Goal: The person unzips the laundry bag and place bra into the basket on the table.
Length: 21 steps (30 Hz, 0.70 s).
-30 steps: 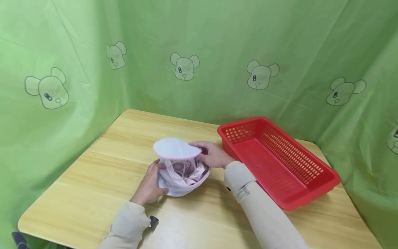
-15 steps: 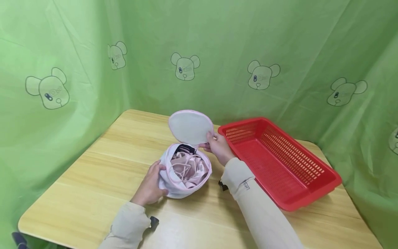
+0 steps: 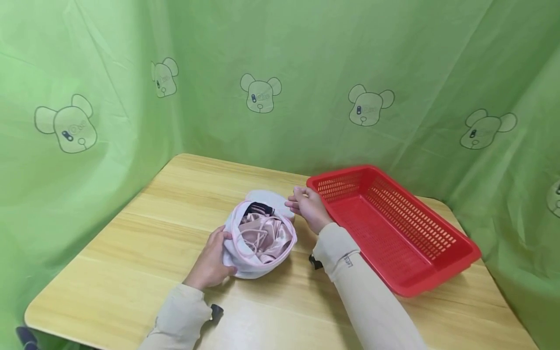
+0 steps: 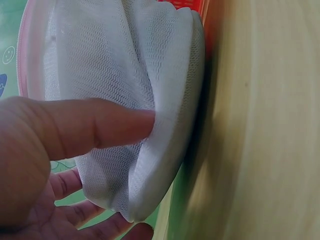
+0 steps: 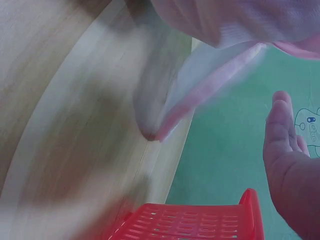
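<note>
A round white mesh laundry bag (image 3: pixel 246 266) with pink edging stands on the table, its top unzipped. Inside lies shiny pink satin cloth (image 3: pixel 278 237) with thin straps, and a black item (image 3: pixel 260 209) shows at the far side. My left hand (image 3: pixel 212 258) grips the bag's left side; in the left wrist view the thumb presses into the mesh (image 4: pixel 105 55) with the fingers around the far side. The bag's round lid (image 3: pixel 272 198) hangs back behind the opening. Just right of the lid, my right hand (image 3: pixel 310 209) is apart from it, fingers loosely extended, holding nothing.
A red plastic basket (image 3: pixel 393 287) with slotted walls stands at the right of the wooden table (image 3: pixel 131 248), close beside the right forearm. A green curtain (image 3: pixel 306 136) with printed bear heads surrounds the table's back and sides.
My right hand swung the lid up and back off the opening, then let go. The lid dropped behind the bag, uncovering the satin cloth. My left hand has kept its hold.
</note>
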Each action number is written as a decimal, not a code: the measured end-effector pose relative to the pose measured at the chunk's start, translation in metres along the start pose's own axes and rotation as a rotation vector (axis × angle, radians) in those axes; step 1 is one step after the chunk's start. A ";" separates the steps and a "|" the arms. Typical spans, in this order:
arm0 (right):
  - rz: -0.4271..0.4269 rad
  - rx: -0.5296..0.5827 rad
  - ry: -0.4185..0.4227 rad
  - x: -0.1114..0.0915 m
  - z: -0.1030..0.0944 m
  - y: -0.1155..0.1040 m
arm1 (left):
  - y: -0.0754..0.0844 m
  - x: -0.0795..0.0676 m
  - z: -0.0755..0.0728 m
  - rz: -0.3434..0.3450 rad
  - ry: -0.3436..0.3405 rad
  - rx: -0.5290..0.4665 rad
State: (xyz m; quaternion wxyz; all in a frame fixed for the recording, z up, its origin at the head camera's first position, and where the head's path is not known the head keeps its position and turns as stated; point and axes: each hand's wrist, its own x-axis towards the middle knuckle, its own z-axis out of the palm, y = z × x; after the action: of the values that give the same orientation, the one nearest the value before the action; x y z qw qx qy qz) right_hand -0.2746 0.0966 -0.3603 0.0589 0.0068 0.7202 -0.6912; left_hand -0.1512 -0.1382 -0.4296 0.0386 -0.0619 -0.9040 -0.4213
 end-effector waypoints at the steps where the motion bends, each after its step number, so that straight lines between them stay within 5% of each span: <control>1: 0.003 0.000 -0.001 0.000 0.000 0.000 | 0.000 0.000 0.000 0.000 0.000 -0.002; 11: -0.083 -0.134 0.008 -0.016 0.003 -0.012 | -0.002 -0.001 -0.001 0.009 0.004 -0.012; 17: -0.271 -0.518 0.001 -0.037 0.009 -0.026 | -0.001 0.000 -0.002 -0.018 0.036 -0.047; 21: -0.303 -0.743 -0.083 -0.046 0.011 -0.030 | 0.001 0.001 -0.002 -0.033 0.068 -0.064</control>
State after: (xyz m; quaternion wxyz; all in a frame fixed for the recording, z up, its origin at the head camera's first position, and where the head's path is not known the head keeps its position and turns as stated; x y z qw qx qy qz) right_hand -0.2307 0.0873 -0.3264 -0.0162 -0.1491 0.9110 -0.3841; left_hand -0.1519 -0.1393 -0.4277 0.0601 -0.0339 -0.8892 -0.4524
